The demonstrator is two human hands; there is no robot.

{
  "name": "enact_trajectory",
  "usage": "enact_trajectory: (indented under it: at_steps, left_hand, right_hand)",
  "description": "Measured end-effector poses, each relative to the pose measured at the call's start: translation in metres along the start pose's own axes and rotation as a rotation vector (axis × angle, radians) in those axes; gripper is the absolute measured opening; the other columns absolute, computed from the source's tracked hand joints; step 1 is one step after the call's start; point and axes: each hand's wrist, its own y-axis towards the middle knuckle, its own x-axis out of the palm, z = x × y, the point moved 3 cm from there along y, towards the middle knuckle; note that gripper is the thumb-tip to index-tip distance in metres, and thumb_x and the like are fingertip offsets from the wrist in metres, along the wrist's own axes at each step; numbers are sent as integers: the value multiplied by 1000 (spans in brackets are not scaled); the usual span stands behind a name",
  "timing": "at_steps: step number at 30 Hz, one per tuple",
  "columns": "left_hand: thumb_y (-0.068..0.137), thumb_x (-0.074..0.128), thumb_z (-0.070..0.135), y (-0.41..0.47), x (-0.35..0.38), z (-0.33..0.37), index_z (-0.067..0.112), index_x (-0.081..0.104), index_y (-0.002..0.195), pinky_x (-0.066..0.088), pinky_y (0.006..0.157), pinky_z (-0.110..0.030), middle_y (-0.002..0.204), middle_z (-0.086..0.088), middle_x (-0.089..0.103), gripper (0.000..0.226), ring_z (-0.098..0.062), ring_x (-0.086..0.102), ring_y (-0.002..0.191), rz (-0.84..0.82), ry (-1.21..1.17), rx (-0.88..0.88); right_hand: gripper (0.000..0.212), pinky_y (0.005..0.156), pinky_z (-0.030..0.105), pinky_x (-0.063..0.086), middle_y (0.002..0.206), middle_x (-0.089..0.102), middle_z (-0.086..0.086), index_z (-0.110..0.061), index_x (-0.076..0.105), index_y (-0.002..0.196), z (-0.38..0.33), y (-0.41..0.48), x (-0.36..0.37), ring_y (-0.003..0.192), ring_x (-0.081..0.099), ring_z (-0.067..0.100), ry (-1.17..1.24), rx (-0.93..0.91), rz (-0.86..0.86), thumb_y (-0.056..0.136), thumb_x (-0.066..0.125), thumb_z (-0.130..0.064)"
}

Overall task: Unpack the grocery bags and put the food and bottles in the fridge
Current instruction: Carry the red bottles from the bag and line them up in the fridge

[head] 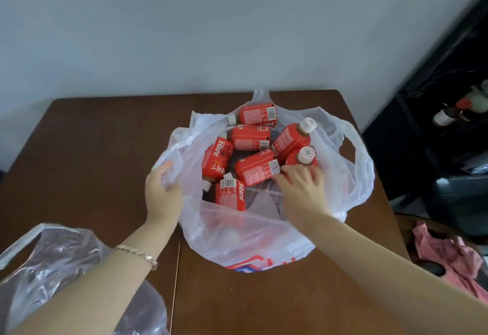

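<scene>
- Pale grey wall (pixel 211 30) fills the background behind a dark brown wooden counter (pixel 92 149).
- On the counter's right half stands a white plastic grocery bag (pixel 264 239), its mouth spread wide open, with a red and blue print on the near side.
- A second, clear plastic bag (pixel 66 268) lies crumpled at the counter's near left corner.
- To the right of the counter is a dark shelf unit (pixel 435 123) with bottles on it; a pink cloth (pixel 449 252) lies lower right.
- Inside the open grocery bag sit several juice bottles (pixel 257 167) with red labels and white caps, most lying on their sides, two on the right with caps up.
- The left hand (pixel 162 189), with a gold bracelet (pixel 140 255) on its wrist, is closed on the bag's left rim, pinching the plastic.
- The right hand (pixel 301 186) reaches into the bag, fingers spread and curled over a cap-up bottle (pixel 303 156); whether it actually grips the bottle cannot be told.
</scene>
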Motion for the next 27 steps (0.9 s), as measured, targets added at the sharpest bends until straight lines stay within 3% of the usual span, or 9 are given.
enact_trajectory:
  at_steps: [3, 6, 8, 11, 12, 16, 21, 25, 27]
  left_hand:
    - [87, 43, -11, -2, 4, -12, 13, 51, 128, 43, 97, -34, 127, -9, 47, 49, -23, 48, 119, -134, 121, 78]
    - [85, 47, -13, -7, -1, -20, 19, 51, 124, 49, 83, -19, 115, -5, 43, 50, -16, 51, 102, -273, 209, 136]
    - [85, 44, -14, -11, -6, -23, 22, 50, 122, 46, 70, -12, 110, -3, 40, 52, -11, 47, 90, -329, 244, 145]
    - [83, 47, -14, -13, -8, -28, 17, 56, 115, 46, 64, -14, 99, -6, 45, 46, -21, 54, 85, -365, 252, 196]
    - [85, 47, -13, -15, -9, -27, 14, 53, 119, 43, 63, -9, 100, -2, 43, 44, -14, 53, 84, -368, 264, 167]
    - [90, 53, -5, -18, -13, -25, 18, 48, 120, 42, 62, -11, 110, -4, 43, 38, -6, 49, 81, -372, 268, 171]
    - [93, 56, 20, -20, -13, -18, 22, 46, 114, 38, 69, -11, 117, -1, 38, 23, -2, 47, 86, -408, 281, 190]
    - [90, 46, -8, -20, -13, -21, 14, 42, 135, 34, 86, -17, 140, -11, 33, 50, -26, 45, 120, -379, 446, 181]
    - [88, 51, -7, -16, -12, -22, 14, 41, 136, 39, 86, -21, 136, -10, 36, 54, -28, 47, 118, -392, 461, 173]
  right_hand:
    - [67, 105, 45, 31, 150, 25, 8, -26, 33, 143, -58, 7, 14, 133, 32, 34, 80, -330, -239, 83, 60, -8]
    - [82, 103, 45, 40, 150, 7, 11, -34, 20, 146, -80, 20, 33, 128, 34, 40, 206, -89, -519, 82, 64, -7]
    - [76, 106, 48, 36, 151, -2, 14, -35, 24, 144, -88, 23, 36, 133, 24, 45, 96, -68, -538, 83, 64, -10]
    - [59, 110, 57, 22, 156, -1, 8, -31, 34, 141, -114, 17, 42, 142, 4, 38, -244, -436, -397, 89, 60, -21]
    - [58, 110, 59, 20, 156, 6, 7, -29, 34, 142, -119, 14, 46, 142, 5, 35, -291, -492, -413, 90, 59, -24]
    - [57, 102, 74, 19, 156, 7, 9, -26, 35, 143, -112, 18, 61, 144, -12, 37, -259, -367, -632, 91, 59, -23]
    - [63, 104, 73, 17, 158, -9, 5, -34, 26, 147, -107, 21, 62, 140, -25, 37, -358, -417, -759, 92, 57, -29]
    - [64, 103, 68, 27, 158, 1, 5, -28, 26, 147, -113, 25, 63, 143, -18, 35, -324, -402, -659, 92, 57, -27]
    - [62, 104, 66, 28, 158, 1, 5, -22, 16, 150, -112, 27, 64, 144, -17, 32, -283, -363, -633, 97, 47, -27]
